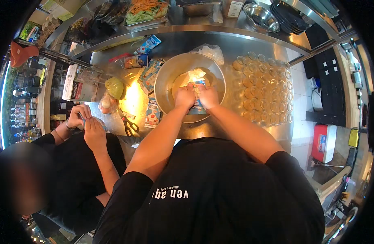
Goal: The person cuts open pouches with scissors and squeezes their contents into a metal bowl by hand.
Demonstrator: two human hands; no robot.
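Note:
A large steel mixing bowl (159,73) stands on the counter in front of me. Over it, my left hand (185,96) and my right hand (207,96) are both closed around a blue and white carton (198,109), one on each side. Thick pale cream (196,75) lies at the carton's far end, above a yellowish mass in the bowl. My fingers hide much of the carton's upper part. Left of the bowl lie more blue and white cartons (152,113), some of them flattened, and scissors with dark handles (130,125).
Rows of small glasses (264,89) fill the counter's right side. A clear plastic bag (211,53) lies behind the bowl. A co-worker at my left holds a small packet in their hands (93,131). Overhead, a steel shelf (187,28) carries a tray of cut vegetables (146,12) and a metal bowl (261,18).

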